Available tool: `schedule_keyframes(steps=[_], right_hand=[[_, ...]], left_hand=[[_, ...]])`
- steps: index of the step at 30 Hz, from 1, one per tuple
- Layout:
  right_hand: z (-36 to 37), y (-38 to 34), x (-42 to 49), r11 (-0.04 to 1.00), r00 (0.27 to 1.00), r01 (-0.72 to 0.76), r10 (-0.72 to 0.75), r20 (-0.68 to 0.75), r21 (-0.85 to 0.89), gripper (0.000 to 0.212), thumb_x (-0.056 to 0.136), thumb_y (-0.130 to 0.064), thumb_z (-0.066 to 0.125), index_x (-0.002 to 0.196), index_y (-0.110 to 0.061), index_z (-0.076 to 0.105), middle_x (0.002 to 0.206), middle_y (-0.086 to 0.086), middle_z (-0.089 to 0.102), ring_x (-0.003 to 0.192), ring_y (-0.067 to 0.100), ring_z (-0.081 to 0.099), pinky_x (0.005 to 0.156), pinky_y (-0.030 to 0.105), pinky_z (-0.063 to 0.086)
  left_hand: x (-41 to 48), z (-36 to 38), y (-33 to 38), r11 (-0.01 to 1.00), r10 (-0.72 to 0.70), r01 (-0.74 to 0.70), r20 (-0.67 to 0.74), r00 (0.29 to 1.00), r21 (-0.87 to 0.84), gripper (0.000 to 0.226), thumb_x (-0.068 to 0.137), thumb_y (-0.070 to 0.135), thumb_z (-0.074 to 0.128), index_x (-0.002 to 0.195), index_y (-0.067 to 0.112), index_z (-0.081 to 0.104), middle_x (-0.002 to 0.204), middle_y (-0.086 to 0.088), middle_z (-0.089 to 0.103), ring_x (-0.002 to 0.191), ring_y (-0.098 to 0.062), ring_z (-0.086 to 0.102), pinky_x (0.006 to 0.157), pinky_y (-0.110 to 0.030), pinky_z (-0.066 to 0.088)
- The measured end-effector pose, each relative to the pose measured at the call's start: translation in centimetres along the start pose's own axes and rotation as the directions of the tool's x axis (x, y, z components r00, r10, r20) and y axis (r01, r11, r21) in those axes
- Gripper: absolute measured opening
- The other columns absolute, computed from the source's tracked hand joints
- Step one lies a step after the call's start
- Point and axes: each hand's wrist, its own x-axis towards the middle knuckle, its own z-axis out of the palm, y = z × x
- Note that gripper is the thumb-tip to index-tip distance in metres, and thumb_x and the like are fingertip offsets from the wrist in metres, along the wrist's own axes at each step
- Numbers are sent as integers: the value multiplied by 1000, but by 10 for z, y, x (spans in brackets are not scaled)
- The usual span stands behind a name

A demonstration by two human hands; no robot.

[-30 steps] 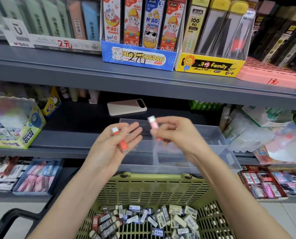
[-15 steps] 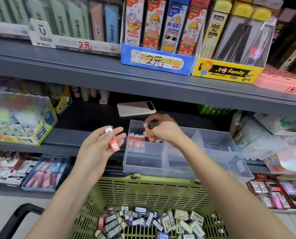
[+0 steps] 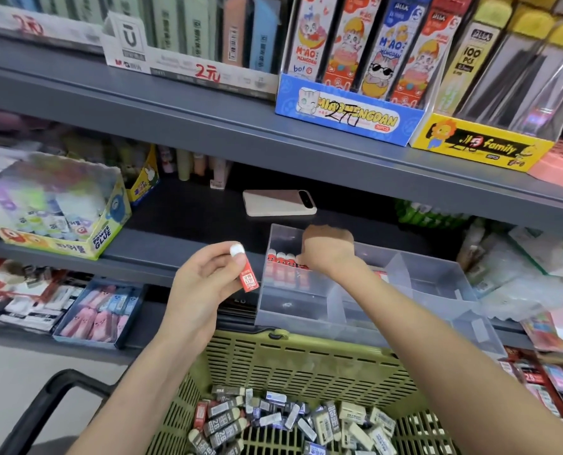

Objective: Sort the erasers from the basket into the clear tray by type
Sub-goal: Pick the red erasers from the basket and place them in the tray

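Observation:
My left hand (image 3: 204,287) pinches a red-sleeved eraser (image 3: 248,274) with a white tip, held up just left of the clear tray (image 3: 309,318). My right hand (image 3: 327,249) reaches down into the tray's back-left compartment. Its curled fingers are on a red eraser at the right end of a standing row of red erasers (image 3: 281,261); the fingertips are mostly hidden by the back of the hand. Below, the green basket (image 3: 273,362) holds several loose erasers (image 3: 273,418) in grey, white and red sleeves.
The tray sits on a grey shelf with a phone (image 3: 278,202) behind it and a glue box (image 3: 60,205) to the left. A blue tray of pink erasers (image 3: 99,316) lies lower left. A black handle (image 3: 43,405) sticks out left of the basket.
My right hand has gone from mid-air down into the tray's back-left compartment with its red eraser. My left hand has stayed raised, still holding its eraser.

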Motion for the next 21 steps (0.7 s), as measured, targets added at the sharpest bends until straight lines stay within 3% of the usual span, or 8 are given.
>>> schedule_keyframes(steps=[3, 6, 8, 10, 12, 14, 17, 21], right_hand=[[-4, 6, -3, 996, 990, 84, -81, 113, -28, 13, 87, -25, 51, 78, -17, 56, 91, 3, 62, 81, 25, 57, 70, 24, 39], [-15, 16, -4, 991, 954, 126, -134, 269, 46, 27, 89, -22, 48, 110, -15, 63, 113, 1, 64, 99, 25, 61, 82, 28, 46], [-22, 21, -10, 975, 945, 121, -170, 279, 187, 35, 90, -15, 48, 123, -14, 57, 118, 5, 63, 92, 23, 62, 82, 30, 50], [-27, 27, -21, 931, 971, 122, -184, 155, 344, 33, 90, -15, 47, 121, -17, 58, 109, 4, 67, 78, 17, 59, 74, 27, 49], [-27, 34, -36, 847, 986, 150, -168, -10, 510, 27, 90, -17, 50, 113, -19, 63, 92, -2, 72, 63, -1, 54, 66, 22, 44], [-23, 44, -53, 790, 983, 176, -109, -148, 588, 23, 88, -17, 53, 106, -22, 68, 86, -6, 72, 58, -5, 52, 67, 21, 43], [-9, 65, -76, 788, 966, 121, 47, -254, 603, 19, 88, -19, 58, 101, -24, 70, 88, -9, 71, 76, 7, 61, 78, 25, 46], [14, 89, -97, 843, 915, 54, 173, -364, 536, 19, 87, -21, 61, 104, -22, 70, 101, -9, 70, 98, 17, 59, 82, 25, 40]], left_hand=[[-1, 0, 0, 1000, -1, 1, -5, 1000, -15, 22, 66, 26, 73, 88, 26, 75, 82, 2, 72, 81, -12, 70, 67, -22, 55], [-2, 1, 0, 1000, 7, -7, -21, 1000, 4, 17, 71, 25, 73, 87, 28, 75, 84, 1, 74, 82, -12, 71, 66, -20, 55], [-2, 2, 1, 1000, 21, -20, -37, 999, 16, 13, 78, 20, 71, 88, 28, 73, 84, 2, 74, 81, -11, 71, 64, -19, 54], [-2, 3, 3, 999, 37, -36, -41, 998, 40, 13, 82, 17, 69, 91, 26, 71, 84, 2, 73, 81, -12, 70, 63, -19, 54], [-2, 5, 7, 994, 74, -72, -14, 997, 83, 14, 83, 16, 68, 96, 24, 68, 85, 0, 73, 81, -15, 70, 63, -20, 54], [-2, 12, 11, 977, 138, -142, 41, 990, 160, 18, 84, 15, 69, 99, 24, 66, 85, -3, 72, 78, -17, 71, 63, -20, 54], [7, 33, 19, 907, 208, -248, 150, 966, 341, 22, 82, 12, 72, 94, 30, 67, 83, -5, 70, 69, -15, 70, 60, -20, 54], [40, 72, 18, 680, 190, -377, 345, 919, 629, 22, 76, 11, 76, 85, 28, 65, 75, 5, 65, 60, -6, 65, 59, -14, 52]])
